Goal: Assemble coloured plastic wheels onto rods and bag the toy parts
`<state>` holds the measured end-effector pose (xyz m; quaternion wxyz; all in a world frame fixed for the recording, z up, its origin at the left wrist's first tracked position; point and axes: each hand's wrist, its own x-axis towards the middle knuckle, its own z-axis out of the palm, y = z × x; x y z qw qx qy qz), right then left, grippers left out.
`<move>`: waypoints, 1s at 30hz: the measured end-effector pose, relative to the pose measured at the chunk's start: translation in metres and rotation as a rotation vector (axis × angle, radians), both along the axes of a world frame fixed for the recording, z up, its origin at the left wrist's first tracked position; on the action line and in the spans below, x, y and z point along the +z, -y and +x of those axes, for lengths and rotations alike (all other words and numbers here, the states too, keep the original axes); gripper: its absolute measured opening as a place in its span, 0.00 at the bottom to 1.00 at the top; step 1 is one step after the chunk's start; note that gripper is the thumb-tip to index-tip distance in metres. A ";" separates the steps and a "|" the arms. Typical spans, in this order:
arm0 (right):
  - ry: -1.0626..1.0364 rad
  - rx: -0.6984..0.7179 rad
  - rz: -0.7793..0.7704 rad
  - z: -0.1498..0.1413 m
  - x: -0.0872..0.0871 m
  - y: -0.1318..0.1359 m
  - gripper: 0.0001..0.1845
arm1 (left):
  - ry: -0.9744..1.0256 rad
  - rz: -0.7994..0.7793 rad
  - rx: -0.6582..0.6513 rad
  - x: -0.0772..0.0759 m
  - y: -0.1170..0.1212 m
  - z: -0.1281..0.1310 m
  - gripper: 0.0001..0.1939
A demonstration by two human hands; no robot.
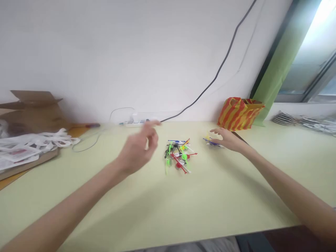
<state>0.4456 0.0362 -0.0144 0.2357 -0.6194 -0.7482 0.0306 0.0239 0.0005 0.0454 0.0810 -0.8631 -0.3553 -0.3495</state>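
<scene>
A small pile of thin coloured plastic sticks (179, 155), red, green, black, blue and yellow, lies in the middle of the pale yellow-green table (168, 203). My left hand (141, 147) hovers raised just left of the pile, blurred by motion, fingers loosely curled with one extended; nothing shows in it. My right hand (228, 140) rests low on the table to the right of the pile, fingers spread, its fingertips touching a few separate sticks (211, 141), blue, purple and yellow.
A red-and-orange striped bag (240, 113) stands at the back right. A white power strip (135, 122) with a black cable lies by the wall. A cardboard box (33, 108) and white plastic pieces (31, 145) sit at the left. A window is at right.
</scene>
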 end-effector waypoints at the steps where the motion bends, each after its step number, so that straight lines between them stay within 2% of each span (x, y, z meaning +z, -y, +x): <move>1: 0.022 -0.044 -0.013 -0.001 -0.011 -0.010 0.31 | -0.085 0.016 -0.021 -0.010 -0.002 0.004 0.14; 3: 0.067 -0.082 -0.042 0.000 -0.032 -0.023 0.39 | -0.264 0.027 -0.048 -0.032 -0.009 0.007 0.18; 5: 0.096 -0.076 -0.072 0.005 -0.047 -0.025 0.42 | -0.233 -0.015 0.023 -0.054 -0.020 0.003 0.19; 7: 0.103 -0.051 -0.094 0.009 -0.054 -0.021 0.42 | -0.184 -0.098 0.084 -0.070 -0.030 -0.006 0.18; 9: 0.101 -0.030 -0.098 0.010 -0.054 -0.016 0.40 | -0.137 -0.175 0.107 -0.079 -0.037 -0.014 0.17; 12: 0.086 -0.016 -0.078 0.005 -0.048 -0.012 0.34 | -0.067 -0.247 0.100 -0.082 -0.041 -0.018 0.17; 16: 0.051 0.021 -0.048 -0.005 -0.043 -0.009 0.28 | -0.052 -0.266 0.076 -0.080 -0.040 -0.013 0.17; 25: 0.012 0.000 0.036 -0.006 -0.038 -0.008 0.24 | -0.069 -0.306 0.050 -0.079 -0.039 -0.015 0.18; 30: -0.060 -0.037 0.136 -0.009 -0.033 -0.004 0.23 | -0.052 -0.286 0.024 -0.080 -0.039 -0.016 0.17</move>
